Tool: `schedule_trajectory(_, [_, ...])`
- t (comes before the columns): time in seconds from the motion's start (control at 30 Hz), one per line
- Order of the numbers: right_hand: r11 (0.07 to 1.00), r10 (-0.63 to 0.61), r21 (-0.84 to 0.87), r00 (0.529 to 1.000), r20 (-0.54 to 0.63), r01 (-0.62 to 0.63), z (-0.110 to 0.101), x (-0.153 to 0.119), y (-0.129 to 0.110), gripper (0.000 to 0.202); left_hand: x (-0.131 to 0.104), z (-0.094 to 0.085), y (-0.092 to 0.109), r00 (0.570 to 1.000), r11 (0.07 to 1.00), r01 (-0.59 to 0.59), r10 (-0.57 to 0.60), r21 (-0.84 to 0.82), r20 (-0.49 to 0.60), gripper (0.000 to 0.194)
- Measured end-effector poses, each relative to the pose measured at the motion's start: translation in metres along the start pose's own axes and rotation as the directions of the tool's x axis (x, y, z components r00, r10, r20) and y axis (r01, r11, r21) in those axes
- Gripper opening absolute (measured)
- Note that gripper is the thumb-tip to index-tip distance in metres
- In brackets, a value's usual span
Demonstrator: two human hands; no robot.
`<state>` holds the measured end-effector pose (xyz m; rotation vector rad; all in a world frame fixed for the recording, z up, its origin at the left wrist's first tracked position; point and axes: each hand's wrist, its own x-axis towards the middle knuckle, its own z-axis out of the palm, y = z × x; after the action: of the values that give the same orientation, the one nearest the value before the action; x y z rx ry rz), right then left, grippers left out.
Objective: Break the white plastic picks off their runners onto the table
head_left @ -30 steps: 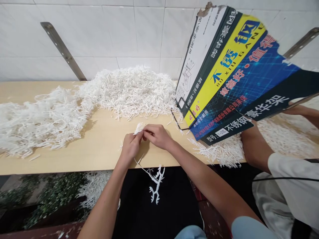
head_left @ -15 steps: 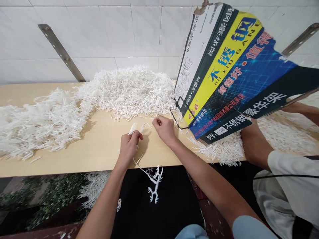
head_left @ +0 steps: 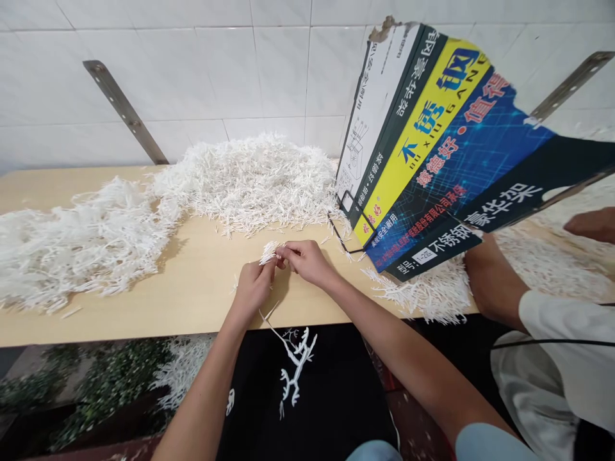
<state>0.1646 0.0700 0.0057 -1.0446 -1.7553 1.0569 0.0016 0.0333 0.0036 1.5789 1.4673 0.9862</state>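
My left hand [head_left: 254, 288] is closed around the base of a small bunch of thin white strips [head_left: 269, 251], whose tips stick up above the fingers. From the right, my right hand [head_left: 305, 261] meets it, thumb and fingertips pinched on the bunch's right edge. Both hands are just above the table's front half. Below the left hand, a thin pale strand [head_left: 273, 328] hangs over the table edge. Near its lower end a white branching shape [head_left: 298, 365] shows against the black cloth over my lap; whether they are joined I cannot tell.
A large heap of white strips [head_left: 254, 182] lies against the tiled wall, with a looser pile [head_left: 81, 243] leftward on the table [head_left: 192, 301]. A printed cardboard panel [head_left: 432, 160] leans at right beside a black wire frame [head_left: 346, 240]. Behind it sits another person [head_left: 500, 275].
My right hand has moved left and slightly down, from apart to touching the bunch in my left hand. The left hand has shifted slightly right, and the camera view has tilted a little.
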Motion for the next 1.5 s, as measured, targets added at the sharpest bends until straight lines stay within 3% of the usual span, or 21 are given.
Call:
schedule_trajectory(0.13, [0.972,0.17,0.194,0.963,-0.209,-0.129,-0.002,0.008,0.015,0.029,-0.002,0.001,0.002,1.0,0.999,0.031,-0.031,0.022,-0.008,0.041])
schedule_trajectory(0.2, [0.932,0.251,0.338,0.909,-0.334,-0.134,-0.004,0.012,0.023,0.027,-0.003,0.001,0.001,0.998,0.998,0.045,-0.048,-0.053,-0.052,0.044])
schedule_trajectory(0.27, [0.923,0.253,0.368,0.898,-0.36,-0.113,-0.004,0.015,0.027,0.023,-0.004,0.001,0.001,0.996,0.993,0.047,-0.055,-0.11,-0.071,0.046])
schedule_trajectory(0.37, [0.987,0.107,0.152,0.935,-0.338,-0.058,-0.002,0.013,0.026,0.023,-0.003,0.001,0.003,0.999,0.993,0.044,-0.047,-0.111,-0.025,0.046])
schedule_trajectory(0.5, [0.974,-0.167,-0.208,0.904,-0.393,0.09,-0.003,0.005,0.015,0.039,-0.002,0.0,0.004,0.998,0.991,0.061,-0.057,-0.117,0.042,0.048])
schedule_trajectory(0.6, [0.946,-0.293,-0.232,0.902,-0.318,0.226,-0.009,-0.001,0.004,0.046,-0.002,-0.001,0.0,0.995,0.993,0.063,-0.054,-0.1,0.086,0.048])
schedule_trajectory(0.73, [0.928,-0.372,-0.041,0.928,-0.016,0.371,-0.012,-0.004,-0.005,0.035,-0.002,-0.003,-0.002,0.993,0.997,0.014,-0.006,-0.069,0.118,0.047])
schedule_trajectory(0.83, [0.964,-0.266,0.003,0.964,0.003,0.266,-0.008,-0.002,-0.004,0.017,-0.003,-0.002,0.001,0.996,1.0,-0.01,0.013,-0.025,0.086,0.05])
schedule_trajectory(1.0, [0.991,-0.133,0.002,0.983,-0.126,0.135,-0.004,0.002,0.004,0.018,-0.005,0.002,0.007,0.998,0.999,-0.017,0.014,-0.042,-0.064,0.048])
schedule_trajectory(1.13, [0.997,-0.063,0.037,0.989,-0.134,0.068,-0.001,0.0,0.008,0.02,-0.004,0.003,0.006,0.998,0.996,-0.037,0.033,-0.087,-0.047,0.046])
schedule_trajectory(1.3, [0.985,0.099,0.161,0.956,-0.277,-0.055,0.001,0.001,0.019,0.025,-0.002,0.001,0.003,1.0,0.998,-0.021,0.023,-0.053,0.022,0.041])
schedule_trajectory(1.43, [0.919,0.234,0.392,0.864,-0.445,-0.047,-0.004,0.011,0.027,0.028,-0.006,-0.001,0.004,0.999,0.999,-0.015,0.018,-0.046,0.047,0.041])
schedule_trajectory(1.5, [0.919,0.234,0.39,0.868,-0.439,-0.051,-0.006,0.013,0.025,0.024,-0.006,-0.002,0.004,0.999,0.999,-0.007,0.009,-0.051,0.042,0.041])
